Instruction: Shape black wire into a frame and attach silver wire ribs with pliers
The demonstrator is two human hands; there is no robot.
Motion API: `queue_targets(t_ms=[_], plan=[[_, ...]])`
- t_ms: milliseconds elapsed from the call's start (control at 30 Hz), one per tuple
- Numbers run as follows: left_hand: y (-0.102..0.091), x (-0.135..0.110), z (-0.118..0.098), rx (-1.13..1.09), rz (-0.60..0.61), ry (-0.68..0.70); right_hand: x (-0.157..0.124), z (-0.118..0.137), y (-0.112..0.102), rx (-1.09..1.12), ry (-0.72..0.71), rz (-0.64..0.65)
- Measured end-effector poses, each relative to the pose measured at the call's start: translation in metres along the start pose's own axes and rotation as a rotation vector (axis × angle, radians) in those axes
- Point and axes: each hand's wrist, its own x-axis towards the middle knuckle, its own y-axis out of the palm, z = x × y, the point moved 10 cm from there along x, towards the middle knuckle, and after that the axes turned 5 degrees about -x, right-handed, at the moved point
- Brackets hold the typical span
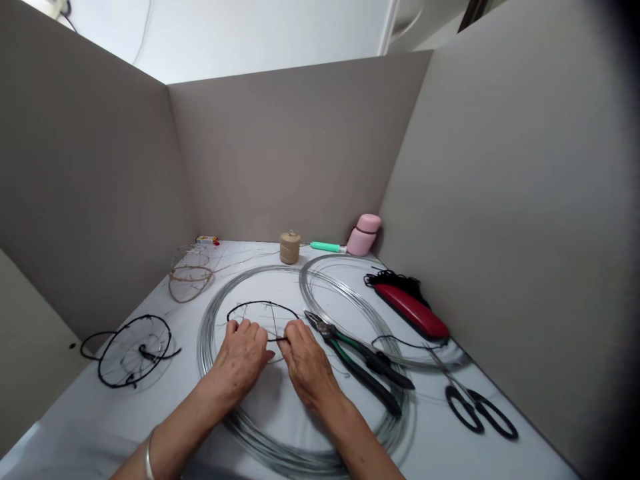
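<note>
A hoop wrapped in black cord, with thin wires crossing its inside, is held between my two hands. My left hand is closed on its near left side, fingers curled over the rim. On the near right side, my right hand pinches the same hoop between thumb and fingers. Both hands are above a large coil of silver wire lying flat on the table. Pliers with black and green handles rest across the coil, just right of my right hand. The fingertips partly hide the hoop's near edge.
Left lies another black-wrapped wire frame, with a tan wire frame behind. A twine spool, green-handled tool and pink flask stand at the back. Right are a second wire coil, red case, black cord and scissors.
</note>
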Motion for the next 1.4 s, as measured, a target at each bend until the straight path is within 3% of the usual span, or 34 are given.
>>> queue_targets(t_ms=[100, 233, 367, 467, 533, 633, 833, 1000, 1267, 1400], plan=[[-0.008, -0.003, 0.007, -0.062, -0.059, -0.007, 0.001, 0.003, 0.001, 0.031, -0.022, -0.009], [-0.037, -0.022, 0.020, -0.154, -0.244, 0.014, -0.003, 0.007, -0.006, 0.074, -0.083, -0.105], [-0.055, -0.060, 0.052, -0.206, -0.422, -0.154, -0.014, 0.004, -0.021, 0.082, -0.115, -0.266], [-0.049, -0.085, 0.067, -0.230, -0.437, -0.236, -0.021, -0.016, -0.025, 0.121, 0.020, -0.338], [-0.047, -0.097, 0.070, -0.227, -0.464, -0.270, -0.023, -0.033, -0.019, 0.186, 0.155, -0.311], [-0.051, -0.098, 0.059, -0.233, -0.513, -0.240, -0.023, -0.047, -0.009, 0.268, 0.245, -0.246], [-0.063, -0.067, 0.003, -0.202, -0.571, 0.034, -0.020, -0.046, -0.007, 0.275, 0.199, -0.249], [-0.040, -0.050, -0.031, -0.052, -0.461, 0.150, -0.019, -0.043, -0.006, 0.275, 0.175, -0.229], [-0.019, -0.050, -0.022, 0.013, -0.376, 0.138, -0.019, -0.041, 0.008, 0.313, 0.184, -0.129], [-0.018, -0.053, -0.027, -0.005, -0.381, 0.096, -0.021, -0.044, 0.012, 0.329, 0.203, -0.110]])
